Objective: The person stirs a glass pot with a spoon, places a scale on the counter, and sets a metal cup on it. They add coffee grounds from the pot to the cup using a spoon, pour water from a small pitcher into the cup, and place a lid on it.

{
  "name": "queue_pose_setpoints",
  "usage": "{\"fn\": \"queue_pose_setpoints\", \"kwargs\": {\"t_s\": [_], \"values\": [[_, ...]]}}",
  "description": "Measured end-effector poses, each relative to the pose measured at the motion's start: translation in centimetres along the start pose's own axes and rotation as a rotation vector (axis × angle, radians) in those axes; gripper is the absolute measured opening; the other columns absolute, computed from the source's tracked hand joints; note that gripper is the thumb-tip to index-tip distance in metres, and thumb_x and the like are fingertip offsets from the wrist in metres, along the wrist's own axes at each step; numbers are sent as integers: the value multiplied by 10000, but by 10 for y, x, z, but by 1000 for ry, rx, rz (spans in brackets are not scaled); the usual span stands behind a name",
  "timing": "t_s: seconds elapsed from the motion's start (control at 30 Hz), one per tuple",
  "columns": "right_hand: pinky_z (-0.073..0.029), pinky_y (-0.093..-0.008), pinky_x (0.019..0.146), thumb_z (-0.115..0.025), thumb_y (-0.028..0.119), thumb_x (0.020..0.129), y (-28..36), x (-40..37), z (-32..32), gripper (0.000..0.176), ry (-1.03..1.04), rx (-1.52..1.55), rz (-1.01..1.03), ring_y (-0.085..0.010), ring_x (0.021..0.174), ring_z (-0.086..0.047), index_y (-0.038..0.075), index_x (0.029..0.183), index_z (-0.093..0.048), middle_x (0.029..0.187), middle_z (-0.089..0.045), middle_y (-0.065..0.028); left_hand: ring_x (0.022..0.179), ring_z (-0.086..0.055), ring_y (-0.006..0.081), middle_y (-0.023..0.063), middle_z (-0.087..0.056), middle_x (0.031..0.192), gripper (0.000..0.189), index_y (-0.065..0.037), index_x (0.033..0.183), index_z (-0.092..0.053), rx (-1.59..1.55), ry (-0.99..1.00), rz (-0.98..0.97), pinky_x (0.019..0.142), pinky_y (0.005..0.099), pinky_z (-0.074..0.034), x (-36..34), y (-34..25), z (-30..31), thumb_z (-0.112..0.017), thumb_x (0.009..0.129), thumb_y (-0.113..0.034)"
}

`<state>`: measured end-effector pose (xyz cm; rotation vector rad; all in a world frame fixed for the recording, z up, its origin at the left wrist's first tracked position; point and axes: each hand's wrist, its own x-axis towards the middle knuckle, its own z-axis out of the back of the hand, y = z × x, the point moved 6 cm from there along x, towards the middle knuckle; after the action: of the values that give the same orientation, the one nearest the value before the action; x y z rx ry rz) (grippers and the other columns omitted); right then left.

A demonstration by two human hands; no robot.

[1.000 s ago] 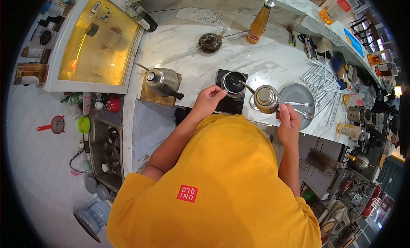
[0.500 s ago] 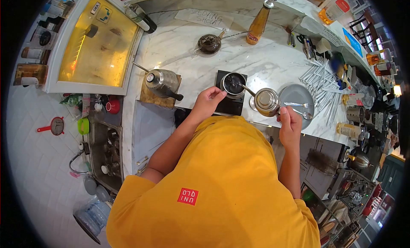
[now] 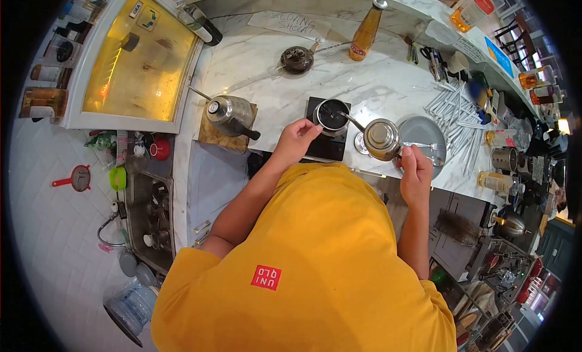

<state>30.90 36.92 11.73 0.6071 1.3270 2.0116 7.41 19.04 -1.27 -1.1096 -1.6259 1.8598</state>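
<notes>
My right hand (image 3: 414,170) is closed around the handle of a small steel gooseneck kettle (image 3: 382,137). The kettle's spout points left, its tip over the rim of a round metal cup (image 3: 332,126) with dark contents. Thumb and fingers of my left hand (image 3: 297,141) are pinched at the near left side of that cup's rim. Beneath the cup lies a black, flat, scale-like slab (image 3: 321,147). A small round metal lid or dish (image 3: 360,145) shows partly behind the kettle. What exactly fills the cup cannot be made out.
To the left, a larger steel kettle (image 3: 233,114) stands on a wooden board (image 3: 209,134). A brown teapot-like vessel (image 3: 297,60) and an amber bottle (image 3: 366,34) are farther back. At right are a grey plate (image 3: 421,129) with cutlery and many white straws (image 3: 454,109).
The small kettle has shifted slightly right and away from me, its spout still at the cup. My right hand has moved a little right with it. My left hand stays nearly in place.
</notes>
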Motion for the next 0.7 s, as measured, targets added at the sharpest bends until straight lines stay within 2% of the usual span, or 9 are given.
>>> {"fn": "queue_pose_setpoints", "kwargs": {"t_s": [0.17,0.27,0.67,0.7], "values": [[-383,-267,614,-500,236,1075,-6,-4,4,380,10,4,-22,-75,668,-431,16,766,-527,689,-463,17,804,-560,77,-10,-650,856,183,-41,926,-655,20,6,9,756,236,-447,0,-2,-1,-675,978,-215],[-310,-285,555,-557,268,1049,-2,-3,5,436,-54,34,-9,-76,621,-374,23,703,-457,631,-426,17,801,-558,76,-13,-649,849,181,-43,914,-652,28,15,-2,751,237,-447,3,3,0,-673,978,-211],[-306,-287,547,-560,269,1046,5,3,2,438,-43,56,32,-73,614,-371,21,698,-464,621,-422,16,810,-559,74,-12,-650,848,188,-48,913,-664,19,13,47,747,231,-423,1,0,-1,-672,973,-226],[-331,-282,569,-545,260,1054,4,1,2,421,-18,43,16,-76,632,-389,23,713,-474,643,-426,16,814,-559,75,-12,-651,851,187,-49,915,-665,5,12,53,751,233,-423,0,1,-1,-671,973,-226]]}}
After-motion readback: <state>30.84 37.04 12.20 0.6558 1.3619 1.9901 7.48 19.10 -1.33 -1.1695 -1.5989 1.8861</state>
